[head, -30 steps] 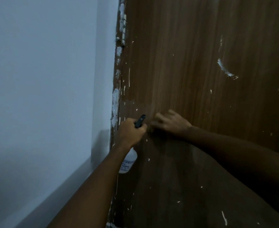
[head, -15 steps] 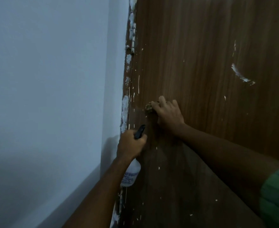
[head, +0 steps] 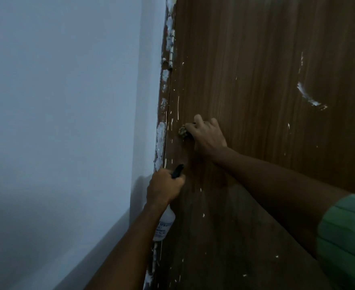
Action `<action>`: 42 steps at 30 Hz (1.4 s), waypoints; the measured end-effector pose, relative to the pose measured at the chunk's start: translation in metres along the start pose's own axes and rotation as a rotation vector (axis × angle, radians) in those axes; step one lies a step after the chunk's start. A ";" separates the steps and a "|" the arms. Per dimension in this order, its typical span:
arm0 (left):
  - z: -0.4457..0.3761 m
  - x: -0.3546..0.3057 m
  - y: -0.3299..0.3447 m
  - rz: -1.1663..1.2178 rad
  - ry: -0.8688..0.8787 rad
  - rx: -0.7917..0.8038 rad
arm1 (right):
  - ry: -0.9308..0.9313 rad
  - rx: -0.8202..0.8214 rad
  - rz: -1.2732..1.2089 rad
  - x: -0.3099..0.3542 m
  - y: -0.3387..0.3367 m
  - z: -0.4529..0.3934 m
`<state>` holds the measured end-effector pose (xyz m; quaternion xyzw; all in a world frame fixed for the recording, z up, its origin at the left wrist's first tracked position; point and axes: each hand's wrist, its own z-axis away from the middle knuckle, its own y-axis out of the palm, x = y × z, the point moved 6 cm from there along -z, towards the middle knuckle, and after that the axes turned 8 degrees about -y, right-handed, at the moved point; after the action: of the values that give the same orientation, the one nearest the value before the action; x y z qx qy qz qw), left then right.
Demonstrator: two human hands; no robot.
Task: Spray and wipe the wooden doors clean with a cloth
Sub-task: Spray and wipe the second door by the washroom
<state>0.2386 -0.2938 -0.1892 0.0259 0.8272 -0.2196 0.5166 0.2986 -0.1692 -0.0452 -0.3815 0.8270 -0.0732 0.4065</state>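
A brown wooden door (head: 256,59) fills the right side of the view, flecked with white paint spots and one curved white smear (head: 307,97). My right hand (head: 207,136) grips a small bunched cloth (head: 182,130) and presses it against the door near its left edge. Below it, my left hand (head: 164,187) holds a white spray bottle (head: 164,225) by its neck, the black nozzle (head: 177,170) pointing up toward the door. Most of the cloth is hidden under my fingers.
A pale blue-white wall (head: 67,122) stands to the left. Between wall and door runs the door frame (head: 162,126), blotched with white paint, with a metal hinge (head: 171,49) high up. A green sleeve (head: 346,237) shows at the lower right.
My right hand with the cloth has moved up the door from beside the spray bottle toward the left edge. The left hand has kept its hold on the bottle, low by the frame.
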 end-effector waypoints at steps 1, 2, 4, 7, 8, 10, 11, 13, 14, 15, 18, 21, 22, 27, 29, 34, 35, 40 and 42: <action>0.000 0.001 -0.001 -0.008 -0.010 -0.015 | 0.002 -0.017 -0.013 0.002 0.003 0.003; 0.000 0.001 -0.002 -0.002 -0.012 -0.034 | 0.001 -0.028 -0.014 0.005 0.008 0.007; 0.000 0.001 -0.005 0.016 0.005 -0.071 | 0.000 -0.009 -0.033 0.010 0.019 0.017; -0.001 0.000 -0.011 0.031 0.041 -0.106 | -0.258 0.081 -0.012 0.035 0.035 0.026; -0.003 0.000 -0.012 0.050 0.050 -0.112 | -0.418 0.137 0.041 0.046 0.041 0.028; -0.007 0.000 -0.017 0.099 0.069 -0.125 | -0.650 0.187 0.195 0.058 0.045 0.022; -0.008 -0.001 -0.019 0.109 0.075 -0.132 | -0.654 0.148 0.253 0.057 0.043 0.013; -0.012 -0.001 -0.021 0.117 0.075 -0.149 | -0.430 0.057 0.262 0.041 0.032 -0.009; -0.012 -0.001 -0.024 0.135 0.072 -0.164 | -0.294 0.029 0.206 0.033 0.027 -0.015; -0.012 -0.002 -0.026 0.153 0.070 -0.177 | -0.202 0.020 0.163 0.029 0.028 -0.016; -0.018 -0.002 -0.030 0.173 0.071 -0.208 | -0.294 0.025 0.112 0.056 0.043 -0.010; -0.019 0.000 -0.033 0.154 0.056 -0.230 | -0.658 0.141 0.226 0.082 0.062 -0.001; -0.019 0.001 -0.035 0.153 0.058 -0.232 | -0.622 0.079 0.256 0.077 0.055 -0.011; -0.020 0.009 -0.037 0.160 0.058 -0.231 | -0.107 -0.032 0.074 0.042 0.023 -0.040; -0.020 0.011 -0.038 0.153 0.070 -0.212 | -0.194 -0.059 0.029 0.059 0.031 -0.032; -0.019 0.012 -0.040 0.137 0.087 -0.192 | -0.468 -0.035 0.241 0.079 0.053 -0.020; -0.019 0.011 -0.039 0.151 0.099 -0.191 | -0.310 -0.079 0.200 0.068 0.044 -0.026; -0.015 0.025 -0.027 0.170 0.059 -0.180 | -0.012 -0.103 0.011 0.066 0.037 -0.021; -0.011 0.034 -0.023 0.146 0.001 -0.163 | -0.264 -0.033 0.057 0.098 0.062 0.002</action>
<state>0.2074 -0.3162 -0.2065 0.0442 0.8386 -0.1132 0.5310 0.2273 -0.1930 -0.1332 -0.3707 0.7777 0.0028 0.5076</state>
